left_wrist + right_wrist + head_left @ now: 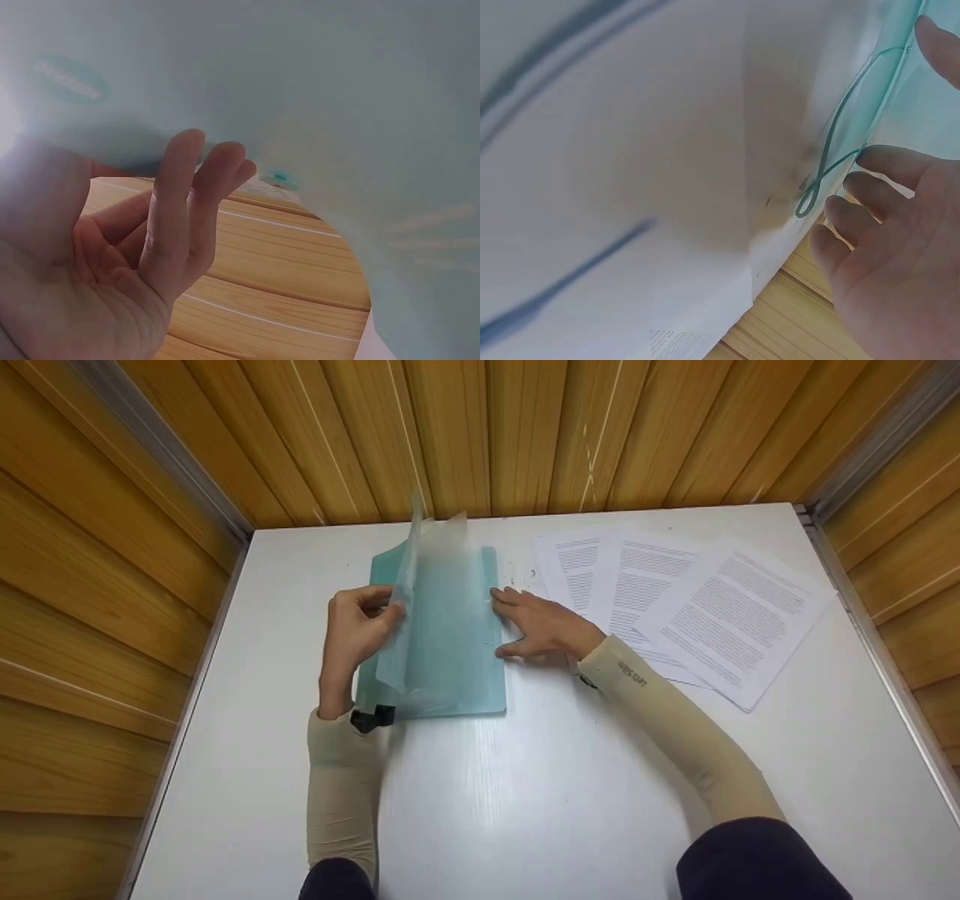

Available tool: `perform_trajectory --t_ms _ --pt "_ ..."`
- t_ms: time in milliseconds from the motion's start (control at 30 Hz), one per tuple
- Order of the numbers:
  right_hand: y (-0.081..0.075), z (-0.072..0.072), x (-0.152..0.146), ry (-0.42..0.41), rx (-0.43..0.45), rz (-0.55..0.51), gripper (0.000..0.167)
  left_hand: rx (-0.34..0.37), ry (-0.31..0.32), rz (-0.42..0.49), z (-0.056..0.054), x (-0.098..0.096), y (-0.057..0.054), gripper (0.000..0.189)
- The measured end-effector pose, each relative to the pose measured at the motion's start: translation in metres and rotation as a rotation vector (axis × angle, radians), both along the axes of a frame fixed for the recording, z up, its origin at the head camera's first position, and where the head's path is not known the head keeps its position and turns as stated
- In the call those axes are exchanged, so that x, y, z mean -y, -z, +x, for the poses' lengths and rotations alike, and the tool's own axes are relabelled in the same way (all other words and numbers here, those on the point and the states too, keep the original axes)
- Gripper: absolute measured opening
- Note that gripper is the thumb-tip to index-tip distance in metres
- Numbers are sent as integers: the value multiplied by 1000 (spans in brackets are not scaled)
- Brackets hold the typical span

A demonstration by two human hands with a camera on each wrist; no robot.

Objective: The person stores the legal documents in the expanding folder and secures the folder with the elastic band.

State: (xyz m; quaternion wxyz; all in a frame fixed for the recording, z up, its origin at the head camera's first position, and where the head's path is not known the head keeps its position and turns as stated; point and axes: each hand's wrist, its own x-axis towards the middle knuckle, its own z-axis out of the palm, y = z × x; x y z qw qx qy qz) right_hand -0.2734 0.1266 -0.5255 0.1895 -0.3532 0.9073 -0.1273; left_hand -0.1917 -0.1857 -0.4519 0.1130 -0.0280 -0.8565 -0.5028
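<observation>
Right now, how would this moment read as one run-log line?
left hand: pinches raised flap | right hand: touches right edge of folder | folder: open on table | papers: overlapping, right of folder

Desk (480, 802): passage along left edge. Obstacles: raised folder flap (397, 656) toward far edge; fanned papers (731, 619) toward far right corner.

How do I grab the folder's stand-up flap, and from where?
Probably best to pinch the flap about halfway along its raised edge, coming from the left. It's thin and stands up from the folder, leaving room for the grip on both faces.
</observation>
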Motion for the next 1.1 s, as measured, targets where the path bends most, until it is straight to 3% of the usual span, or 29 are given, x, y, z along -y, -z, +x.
perform_trajectory --t_ms 600,900,1100 --pt "-24 12 -33 41 -111 -75 98 49 11 10 -2 -2 2 26" --pt "-43 25 -83 192 -174 -130 95 25 30 2 -7 -5 2 28" --pt "-50 31 -114 280 -182 -141 93 20 25 -4 -5 -7 4 26"
